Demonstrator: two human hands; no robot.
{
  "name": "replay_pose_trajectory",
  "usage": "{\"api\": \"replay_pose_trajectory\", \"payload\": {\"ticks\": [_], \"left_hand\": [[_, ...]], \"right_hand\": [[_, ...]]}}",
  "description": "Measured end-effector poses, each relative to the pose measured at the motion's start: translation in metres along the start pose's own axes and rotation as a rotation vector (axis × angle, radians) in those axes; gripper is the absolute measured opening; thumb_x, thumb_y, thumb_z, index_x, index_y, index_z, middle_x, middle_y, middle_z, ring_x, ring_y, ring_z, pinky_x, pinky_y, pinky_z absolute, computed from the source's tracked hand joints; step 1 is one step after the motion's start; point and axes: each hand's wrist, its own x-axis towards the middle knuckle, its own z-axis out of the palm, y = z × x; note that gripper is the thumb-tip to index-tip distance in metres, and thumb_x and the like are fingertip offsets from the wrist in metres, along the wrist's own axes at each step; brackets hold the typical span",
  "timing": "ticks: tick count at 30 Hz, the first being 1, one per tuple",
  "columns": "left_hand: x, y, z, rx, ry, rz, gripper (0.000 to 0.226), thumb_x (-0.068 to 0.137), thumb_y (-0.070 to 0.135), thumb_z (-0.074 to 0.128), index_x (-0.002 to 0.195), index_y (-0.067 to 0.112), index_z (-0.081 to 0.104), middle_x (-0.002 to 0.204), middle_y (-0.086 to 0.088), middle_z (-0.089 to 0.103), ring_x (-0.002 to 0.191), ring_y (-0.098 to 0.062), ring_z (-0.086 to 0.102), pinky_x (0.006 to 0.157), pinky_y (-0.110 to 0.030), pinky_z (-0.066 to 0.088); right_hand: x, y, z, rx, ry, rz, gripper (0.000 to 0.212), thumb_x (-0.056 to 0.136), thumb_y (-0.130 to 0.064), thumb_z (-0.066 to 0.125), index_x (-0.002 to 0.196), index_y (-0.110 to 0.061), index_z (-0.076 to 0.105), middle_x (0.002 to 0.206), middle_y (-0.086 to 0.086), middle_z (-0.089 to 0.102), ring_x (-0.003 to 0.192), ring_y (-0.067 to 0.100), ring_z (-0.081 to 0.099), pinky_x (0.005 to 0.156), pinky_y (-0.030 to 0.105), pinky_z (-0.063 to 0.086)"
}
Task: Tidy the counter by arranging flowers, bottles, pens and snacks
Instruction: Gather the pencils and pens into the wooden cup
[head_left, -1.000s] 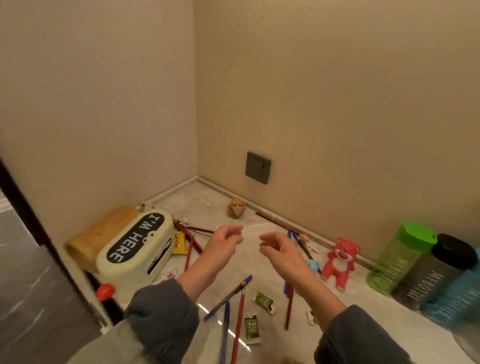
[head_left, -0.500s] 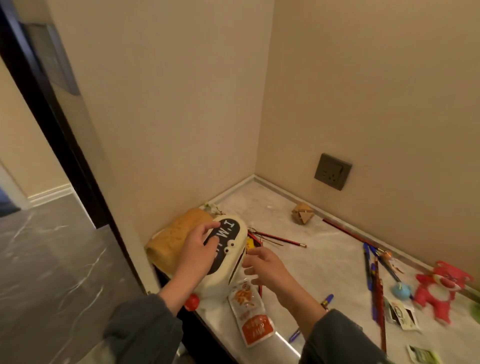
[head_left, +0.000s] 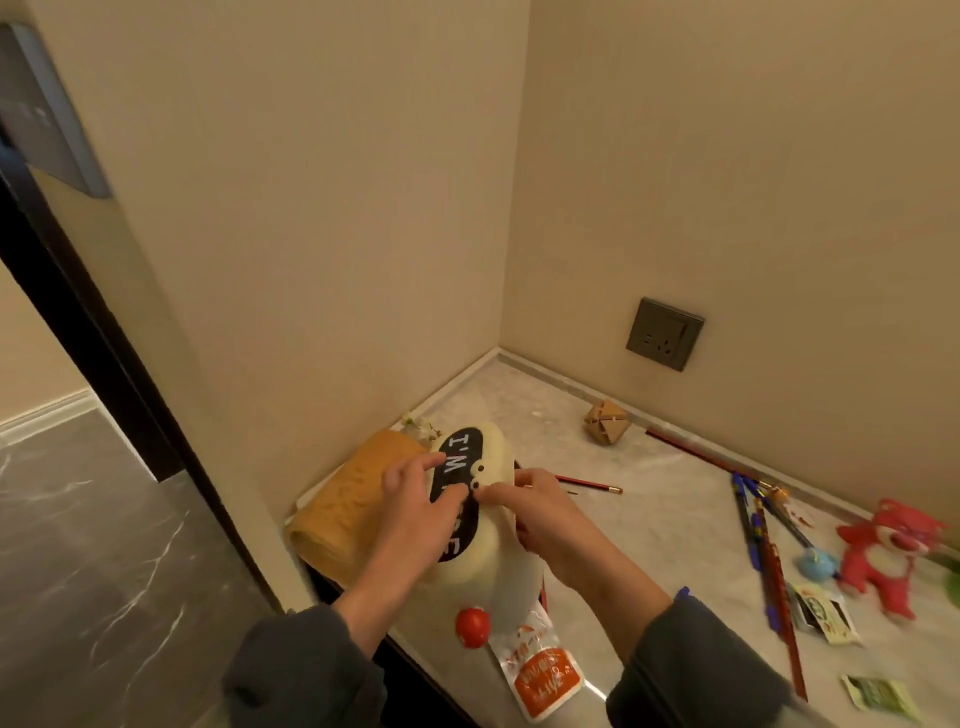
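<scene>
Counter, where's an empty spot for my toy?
Bare marble counter shows in the back corner beside the wooden puzzle ball, and in the middle between the red pencil and the blue pens. Crowded: the cream pencil case by the edge, and around the red plush bear.

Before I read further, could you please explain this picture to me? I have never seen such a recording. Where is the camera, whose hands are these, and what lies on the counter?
No machine is here: a person wears a wide-angle camera on the head, so this head view looks forward and down at their own two hands. The left hand lies on top of a cream pouch lettered I'M HERE, and the fingers of the right hand pinch its edge. The pouch sits on a pale counter in a wall corner. Around it lie a red ball, an orange snack packet, a red pencil, a wooden puzzle, several pens and a red plush toy.
</scene>
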Motion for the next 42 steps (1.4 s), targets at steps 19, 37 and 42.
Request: {"api": "replay_pose_trajectory", "payload": {"ticks": [19,37,42], "left_hand": [[-0.006,0.048,0.159,-0.145,-0.429,-0.253,0.065,0.095,0.046,0.046,0.150,0.025,0.018,0.150,-0.007,0.033,0.133,-0.027,0.039,0.108,-0.047,0.037],[0.016,0.044,0.151,-0.140,-0.278,-0.169,0.054,0.096,0.041,0.049,0.145,0.025,0.033,0.152,-0.004,0.030,0.133,-0.023,0.038,0.085,-0.026,0.039],[0.036,0.033,0.104,-0.170,-0.164,-0.073,0.045,0.096,0.030,0.052,0.139,0.025,0.039,0.148,0.000,0.033,0.132,-0.017,0.037,0.094,-0.025,0.031]], "right_hand": [[-0.014,0.030,-0.176,-0.931,0.340,-0.125,0.063,0.072,-0.033,0.073,0.131,-0.028,0.053,0.124,-0.003,0.062,0.109,0.016,0.059,0.082,0.026,0.047],[0.006,0.013,-0.165,-0.869,0.442,-0.426,0.032,0.081,-0.043,0.062,0.113,-0.038,0.060,0.104,-0.020,0.055,0.097,-0.001,0.051,0.074,0.011,0.040],[0.019,-0.003,-0.115,-0.594,0.347,-0.464,0.016,0.088,-0.036,0.062,0.104,-0.040,0.060,0.101,-0.021,0.060,0.093,-0.007,0.055,0.075,0.014,0.045]]}}
